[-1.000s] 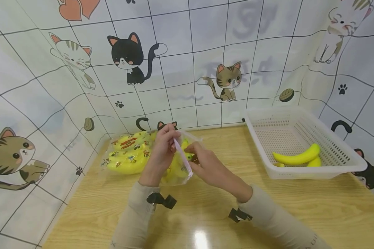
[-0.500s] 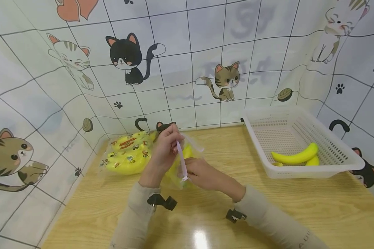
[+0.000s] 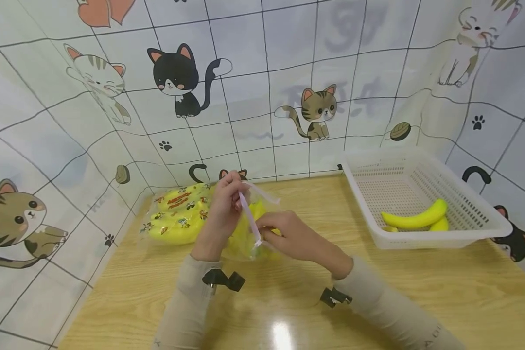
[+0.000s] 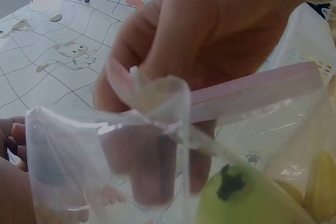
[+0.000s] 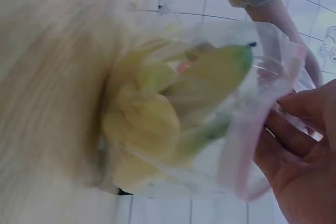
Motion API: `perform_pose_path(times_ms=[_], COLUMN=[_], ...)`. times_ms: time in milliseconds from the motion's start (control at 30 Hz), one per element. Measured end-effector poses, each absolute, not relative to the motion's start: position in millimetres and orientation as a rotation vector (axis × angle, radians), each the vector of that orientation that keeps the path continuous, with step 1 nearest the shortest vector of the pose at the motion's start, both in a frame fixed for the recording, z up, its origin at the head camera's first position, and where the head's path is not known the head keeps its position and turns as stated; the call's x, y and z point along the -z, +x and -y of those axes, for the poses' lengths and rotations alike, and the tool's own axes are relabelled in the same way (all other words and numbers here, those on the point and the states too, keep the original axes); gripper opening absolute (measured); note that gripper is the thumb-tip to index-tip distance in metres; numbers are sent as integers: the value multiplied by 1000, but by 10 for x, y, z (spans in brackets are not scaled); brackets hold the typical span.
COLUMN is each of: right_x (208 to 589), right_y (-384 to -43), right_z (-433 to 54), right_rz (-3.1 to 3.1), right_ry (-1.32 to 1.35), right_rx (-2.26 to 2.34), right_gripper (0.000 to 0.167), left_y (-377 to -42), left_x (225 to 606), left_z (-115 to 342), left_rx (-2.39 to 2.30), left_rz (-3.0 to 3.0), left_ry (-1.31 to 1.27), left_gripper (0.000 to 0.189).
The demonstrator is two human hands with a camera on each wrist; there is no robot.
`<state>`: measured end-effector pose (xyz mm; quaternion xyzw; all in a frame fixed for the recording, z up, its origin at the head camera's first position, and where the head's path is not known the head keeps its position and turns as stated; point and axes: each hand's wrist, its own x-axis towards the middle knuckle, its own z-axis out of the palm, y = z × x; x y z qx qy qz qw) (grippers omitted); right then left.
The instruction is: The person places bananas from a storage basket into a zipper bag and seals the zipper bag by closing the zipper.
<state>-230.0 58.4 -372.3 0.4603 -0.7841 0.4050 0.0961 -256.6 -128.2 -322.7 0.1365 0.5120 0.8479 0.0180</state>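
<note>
A clear zip bag point(image 3: 245, 245) with a pink zip strip stands on the table, its mouth parted and yellow banana-like shapes inside. My left hand point(image 3: 223, 204) grips the upper end of its strip. At the lower end, my right hand point(image 3: 293, 238) pinches the bag's edge. In the left wrist view, the right hand's fingers point(image 4: 152, 171) show through the film, beside a yellow-green tip with a dark end point(image 4: 231, 192). The right wrist view shows yellow bananas point(image 5: 152, 119) through the plastic, blurred, and the right hand at the pink edge point(image 5: 244, 166).
Left of the hands lies a printed clear bag point(image 3: 179, 214) of yellow bananas. A white perforated basket point(image 3: 376, 238) at the right holds several yellow bananas point(image 3: 415, 216). Behind the wooden table point(image 3: 315, 311) hangs a cat-patterned grid cloth point(image 3: 253, 87).
The bag's two pink edges have come apart into a wider mouth. My right hand dipped lower and left, then rose slightly. My left hand stays near the same spot, holding the strip.
</note>
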Motion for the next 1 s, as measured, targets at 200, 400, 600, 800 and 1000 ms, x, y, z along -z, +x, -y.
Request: perform_pose_path(times_ms=[200, 400, 600, 800, 1000], right_x=[3501, 3348, 3130, 2763, 2468], right_y=[-2315, -2334, -2312, -2441, -2750], right_z=[-781, -1001, -1272, -1620, -1976], right_rz=[2258, 2247, 2277, 2387, 2622], right_ry=[1290, 1273, 1208, 1067, 925], right_rx=[-1317, -1325, -1103, -734, -488], right_gripper=[16, 18, 18, 18, 19], left_y=[-2575, -2585, -2588, -2586, -2585], left_x=[3175, 3157, 3155, 3127, 3135], left_z=[1339, 1340, 1333, 1371, 1410], left_rx=[-2654, -2675, -2701, -2730, -2728], left_rz=[-1616, -1591, -1540, -1568, -1564], left_ry=[344, 327, 351, 312, 296], left_gripper=[37, 38, 37, 36, 37])
